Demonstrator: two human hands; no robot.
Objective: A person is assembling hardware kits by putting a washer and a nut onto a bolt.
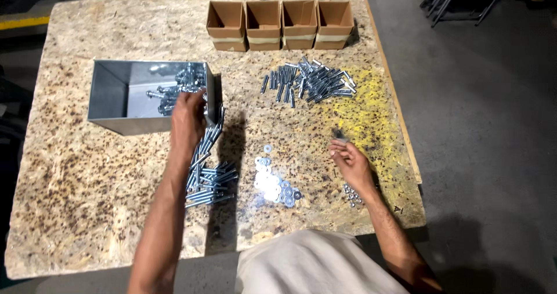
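My left hand (187, 120) reaches over the front rim of a grey metal bin (110, 91) and touches the pile of mixed bolts (180, 85) inside; whether it grips one I cannot tell. A row of long bolts (209, 169) lies on the table under my left forearm. My right hand (350, 160) hovers low over the table with its fingers curled, and a small dark piece (338, 134) sits at its fingertips. A heap of flat washers (271, 181) lies between my hands. Small nuts (351, 194) lie beside my right wrist.
A second pile of shorter bolts (310, 82) lies at the back centre. Behind it stand several open cardboard boxes (279, 24) in a row. The chipboard table (87, 184) ends at the right, where grey floor (481, 126) begins. Metal legs (458, 1) stand at top right.
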